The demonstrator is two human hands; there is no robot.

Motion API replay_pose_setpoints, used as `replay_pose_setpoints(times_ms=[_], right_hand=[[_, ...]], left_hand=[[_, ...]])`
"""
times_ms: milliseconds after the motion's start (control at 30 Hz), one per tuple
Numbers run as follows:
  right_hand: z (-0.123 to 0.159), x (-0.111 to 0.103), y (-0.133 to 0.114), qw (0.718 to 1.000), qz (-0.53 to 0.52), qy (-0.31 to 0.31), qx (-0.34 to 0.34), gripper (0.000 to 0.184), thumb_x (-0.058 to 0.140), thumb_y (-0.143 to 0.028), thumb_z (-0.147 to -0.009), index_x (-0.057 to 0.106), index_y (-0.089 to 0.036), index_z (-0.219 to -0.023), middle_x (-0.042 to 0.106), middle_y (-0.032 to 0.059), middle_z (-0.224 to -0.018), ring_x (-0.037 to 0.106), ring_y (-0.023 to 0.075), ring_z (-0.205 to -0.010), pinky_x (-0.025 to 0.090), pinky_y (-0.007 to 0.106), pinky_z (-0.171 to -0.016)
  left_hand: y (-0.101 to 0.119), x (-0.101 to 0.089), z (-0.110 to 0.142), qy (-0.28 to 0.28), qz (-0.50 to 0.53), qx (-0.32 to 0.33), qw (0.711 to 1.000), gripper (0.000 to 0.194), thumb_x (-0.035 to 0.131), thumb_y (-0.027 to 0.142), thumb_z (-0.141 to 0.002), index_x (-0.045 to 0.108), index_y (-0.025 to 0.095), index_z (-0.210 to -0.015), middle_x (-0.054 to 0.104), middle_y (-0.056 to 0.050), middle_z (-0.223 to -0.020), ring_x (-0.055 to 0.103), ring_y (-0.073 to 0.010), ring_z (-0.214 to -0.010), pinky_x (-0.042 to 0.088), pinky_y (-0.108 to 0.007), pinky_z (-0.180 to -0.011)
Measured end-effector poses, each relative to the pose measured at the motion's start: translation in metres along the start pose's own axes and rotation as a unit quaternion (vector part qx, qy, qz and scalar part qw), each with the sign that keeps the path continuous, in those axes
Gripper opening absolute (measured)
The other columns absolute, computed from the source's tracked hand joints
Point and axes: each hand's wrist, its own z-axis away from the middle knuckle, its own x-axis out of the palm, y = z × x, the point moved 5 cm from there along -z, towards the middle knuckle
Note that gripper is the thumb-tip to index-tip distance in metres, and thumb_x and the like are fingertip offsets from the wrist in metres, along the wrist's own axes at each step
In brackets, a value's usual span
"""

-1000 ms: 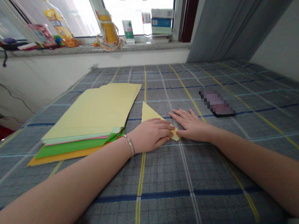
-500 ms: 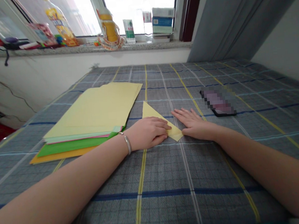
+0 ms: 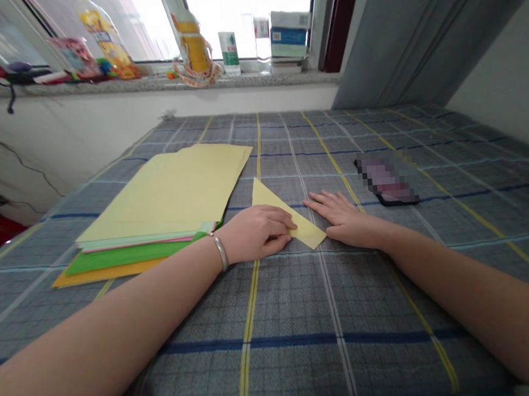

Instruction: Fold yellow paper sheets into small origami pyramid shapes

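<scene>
A folded piece of yellow paper (image 3: 309, 231) with a pointed top corner lies on the checked cloth in front of me. My left hand (image 3: 260, 232) rests over its left part, fingers laid on the paper and slightly bent, hiding some of it. The wrist of that hand wears a silver bracelet. At the paper's right corner, my right hand (image 3: 339, 216) lies palm down on the cloth, fingers spread and holding nothing. Its thumb is close to or touching that corner.
To the left lies a stack of coloured paper (image 3: 167, 193), yellow on top with green and orange below. A phone (image 3: 386, 182) with a blurred screen lies to the right. Bottles, a tube and boxes stand on the windowsill (image 3: 246, 80) behind the checked cloth (image 3: 291, 306).
My left hand has slid slightly left along the folded paper, uncovering a little more of it. My right hand has hardly moved.
</scene>
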Motion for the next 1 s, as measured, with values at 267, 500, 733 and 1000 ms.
replay_pose_setpoints(times_ms=[267,500,733,1000], right_hand=[[0.006,-0.009,-0.016,0.994,-0.047,0.097,0.012,0.030,0.044,-0.041,-0.088,0.060,-0.020,-0.102,0.046,0.0111,-0.144,0.030,0.0317,-0.139,0.021,0.057,-0.113],[0.004,-0.007,-0.025,0.989,-0.077,0.125,-0.001,0.027,0.066,-0.043,-0.074,0.059,-0.020,-0.086,0.049,0.0154,-0.139,0.023,0.0341,-0.141,0.022,0.054,-0.113],[0.001,-0.009,-0.021,0.977,-0.129,0.161,-0.054,0.013,0.061,-0.028,-0.079,0.050,-0.022,-0.078,0.056,0.0128,-0.132,0.038,0.0285,-0.133,0.022,0.053,-0.114],[0.006,-0.020,-0.027,0.955,-0.179,0.218,-0.094,0.010,0.057,-0.022,-0.081,0.048,-0.024,-0.077,0.064,0.0064,-0.122,0.043,0.0276,-0.129,0.033,0.055,-0.107]], left_hand=[[0.002,0.006,-0.004,-0.029,-0.042,-0.032,0.998,0.012,0.054,0.020,-0.088,0.065,0.015,-0.086,0.068,-0.008,-0.102,0.062,-0.0185,-0.098,0.049,-0.033,-0.091],[0.017,0.013,-0.009,-0.051,-0.195,-0.120,0.972,0.016,0.051,0.025,-0.093,0.062,0.014,-0.092,0.065,-0.008,-0.102,0.058,-0.0217,-0.093,0.047,-0.034,-0.078],[0.009,0.006,-0.007,-0.023,-0.232,-0.213,0.949,0.050,0.052,0.035,-0.093,0.041,0.013,-0.136,0.066,-0.006,-0.096,0.058,-0.0231,-0.090,0.044,-0.034,-0.075],[-0.002,-0.003,-0.007,0.005,-0.261,-0.227,0.938,0.035,0.053,0.037,-0.090,0.056,0.015,-0.116,0.068,-0.008,-0.089,0.055,-0.0280,-0.097,0.041,-0.041,-0.082]])
